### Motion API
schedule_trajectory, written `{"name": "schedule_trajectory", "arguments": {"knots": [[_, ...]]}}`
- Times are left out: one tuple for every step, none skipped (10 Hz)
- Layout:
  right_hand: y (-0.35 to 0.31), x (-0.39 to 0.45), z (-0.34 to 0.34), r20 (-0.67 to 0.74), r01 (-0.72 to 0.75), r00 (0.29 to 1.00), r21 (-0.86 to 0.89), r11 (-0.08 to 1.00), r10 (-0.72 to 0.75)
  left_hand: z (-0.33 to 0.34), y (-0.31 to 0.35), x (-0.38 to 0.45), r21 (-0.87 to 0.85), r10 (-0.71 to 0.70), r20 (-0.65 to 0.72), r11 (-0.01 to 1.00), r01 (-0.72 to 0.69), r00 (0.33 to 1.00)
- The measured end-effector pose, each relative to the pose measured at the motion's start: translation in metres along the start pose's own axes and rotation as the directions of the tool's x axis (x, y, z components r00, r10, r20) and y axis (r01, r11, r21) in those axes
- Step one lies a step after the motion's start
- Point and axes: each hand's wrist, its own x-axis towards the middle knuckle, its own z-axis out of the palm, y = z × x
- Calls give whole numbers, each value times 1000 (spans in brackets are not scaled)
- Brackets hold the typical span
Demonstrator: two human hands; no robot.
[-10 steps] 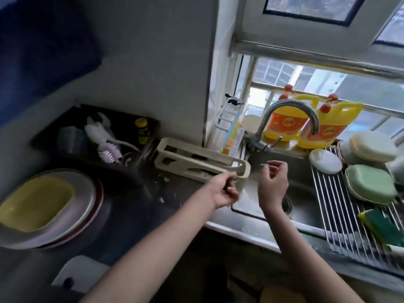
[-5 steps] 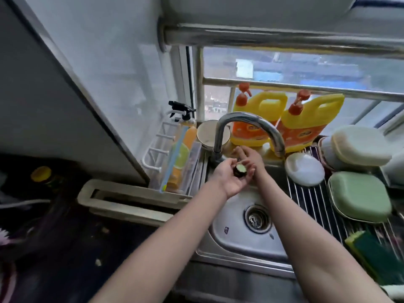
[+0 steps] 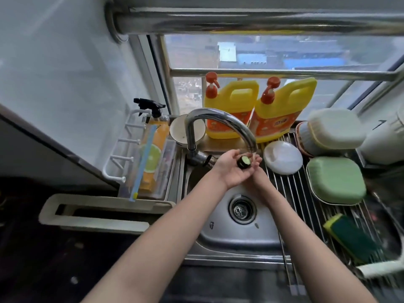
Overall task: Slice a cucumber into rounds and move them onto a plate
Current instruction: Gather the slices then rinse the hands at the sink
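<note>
left hand (image 3: 231,169): palm up over the sink (image 3: 236,235), fingers loosely curled and cupping a cucumber piece (image 3: 243,162); not a tight grip.
right hand (image 3: 256,171): lying just under and to the right of the left hand, fingers extended toward the spout; mostly hidden, so cannot tell if it is touching the piece or how far it is curled.
cucumber piece: short stub, dark skin, pale cut face up, sitting at the left fingertips, just below the faucet (image 3: 220,123) outlet.
water: thin stream possibly running at the spout tip, too faint to be sure.
step in hand: looks like rinsing the cucumber stub under the tap; slicing is not happening here, no knife or board in view near the hands.
plate: none clearly in view beside the hands; white lid-like dish (image 3: 283,157) is sitting to the right of the right hand on the drying rack (image 3: 290,193).
next move calls for: probably carrying the stub away from the sink, left of the left hand, to a cutting surface, keeping it cupped so the wet piece is not slipping into the drain (image 3: 242,209) below the hands.
</note>
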Motion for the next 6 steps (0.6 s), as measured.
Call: {"name": "schedule_trajectory", "arguments": {"knots": [[-33, -9, 10, -30, -105, 994, -131, 986, 102, 5, -5, 4, 20, -10, 10, 1000, 10, 1000], [-46, -9, 17, -38, -276, 955, 252, 928, 294, 14, -9, 5, 87, -6, 9, 996, 5, 1000], [-44, -20, 26, -36, -235, 952, 558, 796, 305, 25, -16, 12, 185, 128, -68, 976, -113, 990], [-43, -25, 32, -171, -97, 968, 428, 899, 186, 25, -17, 19, 200, 183, -74, 966, -166, 980], [-43, -25, 32, -242, -61, 965, 148, 987, 95, 14, -14, 16, 207, 172, -48, 965, -158, 984], [-29, -23, 32, -254, -171, 948, 98, 980, 191, 7, -16, 15, 307, 223, -55, 931, -196, 973]]}}
